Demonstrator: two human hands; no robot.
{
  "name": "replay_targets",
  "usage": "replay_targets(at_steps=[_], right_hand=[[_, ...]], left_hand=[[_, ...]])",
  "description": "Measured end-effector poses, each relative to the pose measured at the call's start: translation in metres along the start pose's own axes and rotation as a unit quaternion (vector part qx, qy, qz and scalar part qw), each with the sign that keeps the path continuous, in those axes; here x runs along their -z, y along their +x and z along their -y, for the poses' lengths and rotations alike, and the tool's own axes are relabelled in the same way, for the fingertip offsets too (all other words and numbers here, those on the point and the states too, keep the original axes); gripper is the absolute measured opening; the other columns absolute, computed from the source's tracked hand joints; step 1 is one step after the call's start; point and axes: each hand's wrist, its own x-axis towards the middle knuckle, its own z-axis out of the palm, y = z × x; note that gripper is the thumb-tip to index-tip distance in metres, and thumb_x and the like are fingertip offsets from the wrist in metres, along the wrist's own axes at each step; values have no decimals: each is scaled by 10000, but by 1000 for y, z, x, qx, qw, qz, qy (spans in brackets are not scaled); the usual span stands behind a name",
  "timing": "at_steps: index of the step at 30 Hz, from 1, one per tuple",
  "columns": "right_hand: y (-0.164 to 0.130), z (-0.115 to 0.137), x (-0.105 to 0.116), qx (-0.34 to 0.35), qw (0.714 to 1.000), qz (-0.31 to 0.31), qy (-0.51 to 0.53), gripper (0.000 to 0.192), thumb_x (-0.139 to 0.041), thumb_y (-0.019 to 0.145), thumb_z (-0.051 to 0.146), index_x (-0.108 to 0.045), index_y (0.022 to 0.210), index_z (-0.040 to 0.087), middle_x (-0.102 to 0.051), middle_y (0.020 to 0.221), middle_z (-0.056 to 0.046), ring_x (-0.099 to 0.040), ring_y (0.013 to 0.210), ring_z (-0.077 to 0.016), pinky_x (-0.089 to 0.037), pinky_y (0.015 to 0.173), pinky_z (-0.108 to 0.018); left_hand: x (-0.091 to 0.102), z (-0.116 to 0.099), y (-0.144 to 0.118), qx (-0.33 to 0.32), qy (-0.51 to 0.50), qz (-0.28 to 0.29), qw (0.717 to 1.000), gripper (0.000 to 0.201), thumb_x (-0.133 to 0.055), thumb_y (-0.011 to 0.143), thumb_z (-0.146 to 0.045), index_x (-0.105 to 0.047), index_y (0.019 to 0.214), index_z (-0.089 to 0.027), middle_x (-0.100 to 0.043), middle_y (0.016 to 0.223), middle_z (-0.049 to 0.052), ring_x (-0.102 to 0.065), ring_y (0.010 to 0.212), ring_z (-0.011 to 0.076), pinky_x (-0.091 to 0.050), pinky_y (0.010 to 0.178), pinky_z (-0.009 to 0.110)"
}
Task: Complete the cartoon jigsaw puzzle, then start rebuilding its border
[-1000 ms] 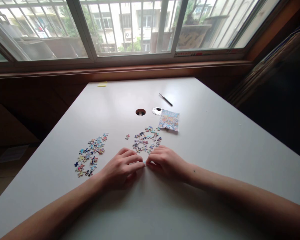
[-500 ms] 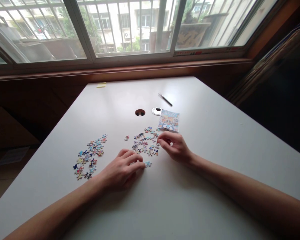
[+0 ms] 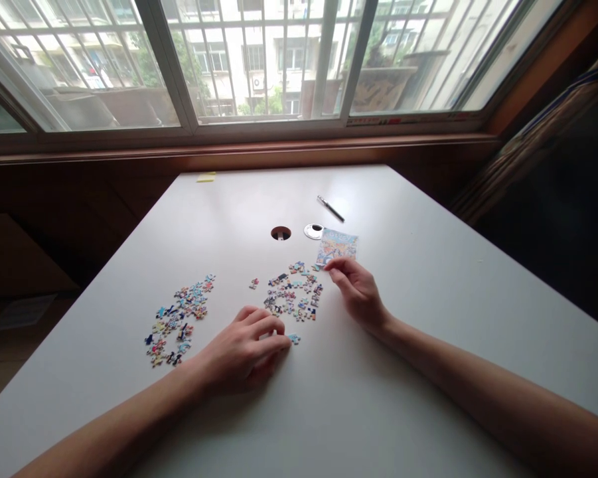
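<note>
My left hand (image 3: 256, 342) rests low over the table, thumb and forefinger closed on a light blue jigsaw piece (image 3: 294, 338) whose edge shows past the fingertips. My right hand (image 3: 356, 289) pinches the lower edge of a small printed picture packet (image 3: 337, 245); its fingers cover part of that edge. Between and beyond my hands lies a loose ring of mixed jigsaw pieces (image 3: 293, 292). A single piece (image 3: 253, 283) sits apart, left of that ring. Left of my left hand spreads another group of jigsaw pieces (image 3: 172, 325), its lower end close to my forearm.
The white table (image 3: 328, 411) has a round cable hole (image 3: 281, 234), with a silver cover ring (image 3: 313, 232) beside it. A pen (image 3: 331, 208) lies farther back. A yellow sticky note (image 3: 206, 177) is at the far left edge. A barred window (image 3: 259, 60) is behind.
My right hand has moved from the ring of pieces up to the packet's lower edge. My left hand stays at the light blue piece. The view has tilted slightly upward.
</note>
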Motion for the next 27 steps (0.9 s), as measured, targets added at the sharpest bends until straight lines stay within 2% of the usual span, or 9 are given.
replay_targets(at_steps=[9, 13, 16, 20, 22, 27], right_hand=[[1, 1, 1, -29, 999, 21, 24, 154, -523, 933, 317, -615, 943, 195, -452, 681, 34, -387, 606, -126, -323, 579, -272], [2, 0, 1, -23, 1000, 14, 2, 154, -495, 935, 308, -606, 935, 201, -470, 687, 29, -434, 620, -138, -368, 599, -278], [2, -2, 1, 12, 996, -5, -92, 114, -482, 905, 239, -586, 942, 209, -589, 780, -7, -545, 743, -181, -444, 744, -330], [1, -7, 0, 36, 958, 17, -284, 226, -514, 791, 144, -570, 998, 219, -675, 985, -59, -558, 982, -270, -405, 944, -451], [2, -9, 0, 25, 949, 24, -314, 265, -507, 776, 139, -564, 1022, 217, -668, 1042, -76, -540, 1015, -292, -400, 952, -476], [3, -12, 1, 22, 948, 9, -318, 292, -490, 768, 148, -545, 1049, 205, -635, 1067, -98, -525, 1024, -303, -412, 947, -484]], left_hand=[[-2, 2, 0, -2, -12, -8, 1000, 225, -526, 912, -104, -613, 1089, -212, -653, 1046, 45, -569, 965, 181, -392, 927, 362], [-2, 3, 1, -5, -9, -9, 1000, 238, -521, 907, -91, -609, 1094, -209, -655, 1056, 49, -570, 968, 184, -391, 925, 362], [-1, 3, 1, -8, -7, -12, 1000, 235, -521, 902, -88, -610, 1083, -208, -656, 1048, 51, -574, 961, 184, -394, 916, 359], [0, 3, 2, -5, -6, -11, 1000, 242, -523, 894, -85, -612, 1082, -209, -654, 1041, 50, -574, 961, 183, -395, 919, 357], [-1, 3, 2, -3, -7, -11, 1000, 242, -526, 894, -87, -614, 1083, -209, -654, 1042, 48, -573, 966, 183, -394, 924, 358], [-1, 3, 0, -3, -5, -9, 1000, 232, -526, 904, -103, -621, 1086, -210, -653, 1047, 52, -569, 973, 185, -395, 926, 362]])
